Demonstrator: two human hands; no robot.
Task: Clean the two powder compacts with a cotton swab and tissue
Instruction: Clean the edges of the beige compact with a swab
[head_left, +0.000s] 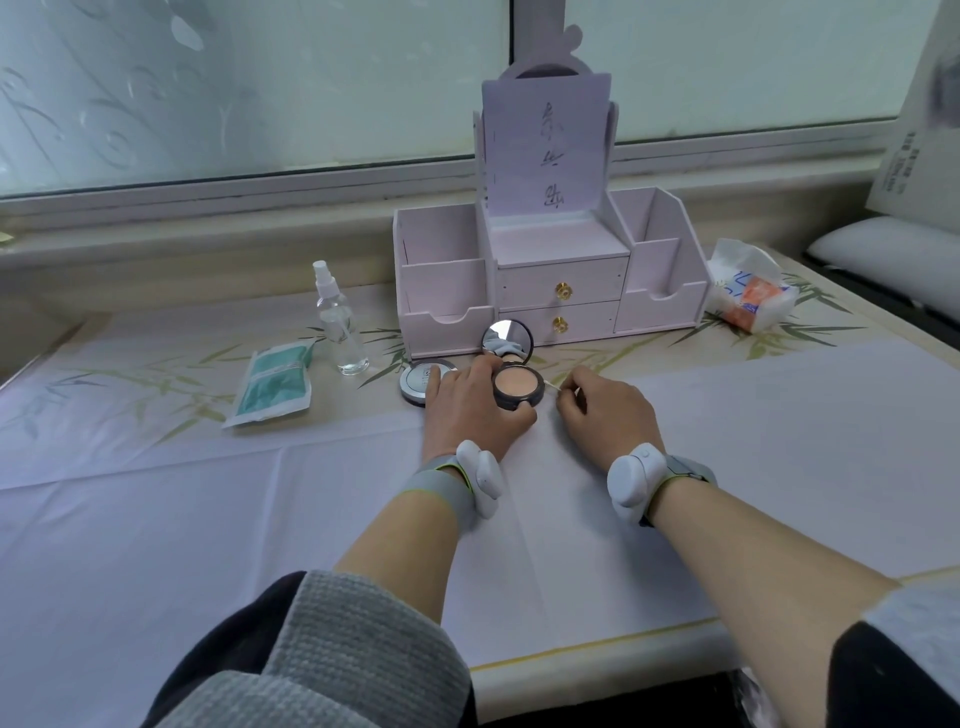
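Bracing open compact (517, 388) vs. sliding, left hand (465, 413) grips its base; right hand (605, 413) pinches cotton swab (552, 385) beside it.

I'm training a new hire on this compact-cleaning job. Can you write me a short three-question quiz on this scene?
1. True or false: the silver compact is open.
2. The left hand holds the black compact; what does the right hand pinch? A cotton swab, B brush.
3. Fill in: the tissue pack lies to the ___ of the organiser.
Key: 1 false; 2 A; 3 right.
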